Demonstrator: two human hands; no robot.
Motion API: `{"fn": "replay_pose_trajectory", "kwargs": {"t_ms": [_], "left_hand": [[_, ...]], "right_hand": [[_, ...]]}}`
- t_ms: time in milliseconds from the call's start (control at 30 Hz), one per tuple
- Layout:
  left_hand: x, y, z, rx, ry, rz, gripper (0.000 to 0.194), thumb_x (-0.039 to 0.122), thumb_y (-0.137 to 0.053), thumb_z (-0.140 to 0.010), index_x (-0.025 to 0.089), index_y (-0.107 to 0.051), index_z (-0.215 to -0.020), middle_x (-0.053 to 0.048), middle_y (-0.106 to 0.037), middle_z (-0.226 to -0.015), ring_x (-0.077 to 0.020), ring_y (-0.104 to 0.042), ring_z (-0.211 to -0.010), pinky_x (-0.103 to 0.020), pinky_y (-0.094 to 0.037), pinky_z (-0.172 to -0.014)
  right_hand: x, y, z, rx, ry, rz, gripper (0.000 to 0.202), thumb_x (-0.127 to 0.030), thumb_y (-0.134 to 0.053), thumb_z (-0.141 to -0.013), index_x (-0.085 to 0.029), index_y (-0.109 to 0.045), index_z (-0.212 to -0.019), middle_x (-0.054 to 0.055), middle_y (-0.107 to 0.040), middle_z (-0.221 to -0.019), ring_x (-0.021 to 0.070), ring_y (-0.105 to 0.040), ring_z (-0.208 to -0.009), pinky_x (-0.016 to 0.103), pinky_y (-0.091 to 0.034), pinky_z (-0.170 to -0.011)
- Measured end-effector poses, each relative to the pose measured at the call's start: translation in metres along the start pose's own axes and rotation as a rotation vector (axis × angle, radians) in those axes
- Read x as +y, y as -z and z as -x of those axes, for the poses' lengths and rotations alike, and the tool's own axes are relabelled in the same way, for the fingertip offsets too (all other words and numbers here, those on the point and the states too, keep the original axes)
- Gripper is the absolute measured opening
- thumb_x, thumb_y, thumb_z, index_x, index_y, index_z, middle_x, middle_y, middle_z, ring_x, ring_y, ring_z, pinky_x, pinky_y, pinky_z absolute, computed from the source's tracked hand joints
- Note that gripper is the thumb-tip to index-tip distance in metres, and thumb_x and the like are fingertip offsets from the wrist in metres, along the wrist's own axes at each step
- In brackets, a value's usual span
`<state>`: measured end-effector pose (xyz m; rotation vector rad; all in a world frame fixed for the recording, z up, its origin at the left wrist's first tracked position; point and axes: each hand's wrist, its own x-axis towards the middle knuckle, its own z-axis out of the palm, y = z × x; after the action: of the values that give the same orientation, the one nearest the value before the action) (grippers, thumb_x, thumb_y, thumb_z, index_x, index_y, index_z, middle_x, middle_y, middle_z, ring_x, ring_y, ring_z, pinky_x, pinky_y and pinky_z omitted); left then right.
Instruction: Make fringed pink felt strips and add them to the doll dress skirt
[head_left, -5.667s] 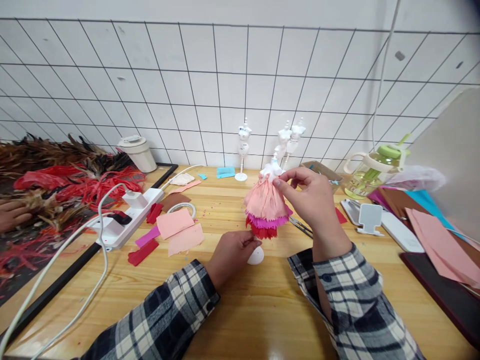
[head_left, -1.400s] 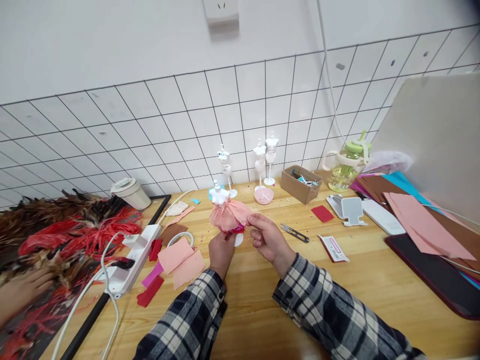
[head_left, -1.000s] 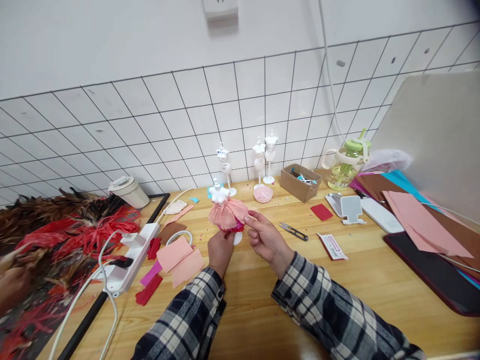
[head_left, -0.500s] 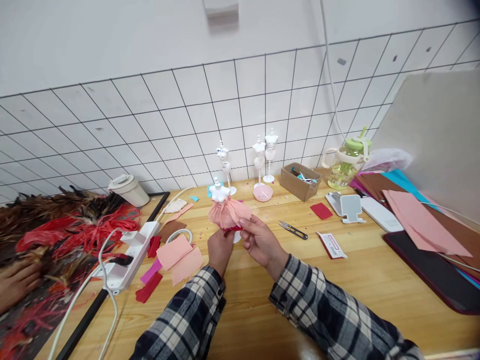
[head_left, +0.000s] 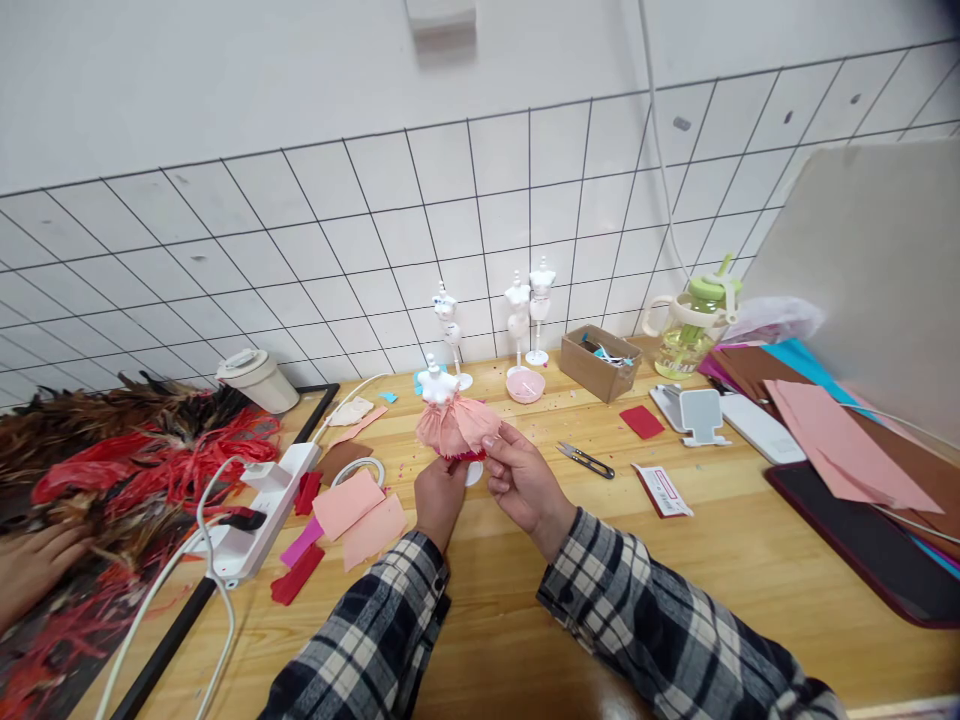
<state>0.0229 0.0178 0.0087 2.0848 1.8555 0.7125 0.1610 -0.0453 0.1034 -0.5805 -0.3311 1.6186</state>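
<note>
A small white dress-form mannequin (head_left: 437,384) stands in front of me, wearing a gathered peach crepe-paper skirt (head_left: 454,424) with a strip of deep pink showing beneath it. My left hand (head_left: 439,495) is closed under the skirt, around the mannequin's lower part; the fingertips are partly hidden. Between thumb and fingers, my right hand (head_left: 519,476) pinches the skirt's right lower edge. The mannequin's round white base (head_left: 473,473) shows between the hands. Thread snips (head_left: 586,460) lie to the right. Peach paper pieces (head_left: 349,503) and a roll of tape (head_left: 358,470) lie to the left.
Three bare mannequins (head_left: 541,310) stand by the tiled wall, near a pink bowl (head_left: 525,386) and a cardboard box (head_left: 601,362). A power strip (head_left: 262,520) with cables runs along the left. Another person's hand (head_left: 41,565) rests among feathers. A drink bottle (head_left: 686,330) stands right.
My right hand has shifted very slightly, and the skirt's right edge it pinches hangs a little lower and fuller. At far left, the other person's hand has moved slightly.
</note>
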Motion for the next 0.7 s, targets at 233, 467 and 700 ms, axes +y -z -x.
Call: {"fn": "replay_pose_trajectory", "kwargs": {"t_ms": [233,467,700], "left_hand": [[0.001,0.0,-0.002,-0.007,-0.009,-0.027,0.029,0.038,-0.05,-0.088,0.019,-0.071,-0.094,-0.008,-0.074,-0.088,-0.0194,-0.067,-0.08,-0.025,-0.04,-0.066],[0.003,0.0,-0.006,-0.009,-0.024,-0.02,0.028,0.036,-0.051,-0.088,0.017,-0.07,-0.093,-0.012,-0.073,-0.091,-0.0226,-0.067,-0.085,-0.027,-0.041,-0.07],[0.002,0.014,0.013,-0.027,-0.056,0.032,0.033,0.035,-0.056,-0.085,0.019,-0.064,-0.113,-0.009,-0.071,-0.107,-0.0235,-0.064,-0.1,-0.03,-0.046,-0.082]], "right_hand": [[0.008,0.01,0.007,0.137,0.058,0.09,0.045,-0.021,-0.075,-0.063,-0.022,-0.056,-0.104,-0.002,-0.065,-0.088,0.0024,-0.047,-0.047,0.013,-0.03,-0.035],[0.023,0.061,0.05,0.262,0.23,0.559,0.022,-0.031,-0.066,-0.072,-0.021,-0.057,-0.09,-0.002,-0.062,-0.075,0.006,-0.04,-0.042,0.018,-0.03,-0.036],[0.043,0.106,0.076,0.315,0.406,1.216,0.015,-0.031,-0.057,-0.081,-0.022,-0.064,-0.09,0.003,-0.068,-0.078,0.0161,-0.055,-0.061,0.027,-0.041,-0.056]]}}
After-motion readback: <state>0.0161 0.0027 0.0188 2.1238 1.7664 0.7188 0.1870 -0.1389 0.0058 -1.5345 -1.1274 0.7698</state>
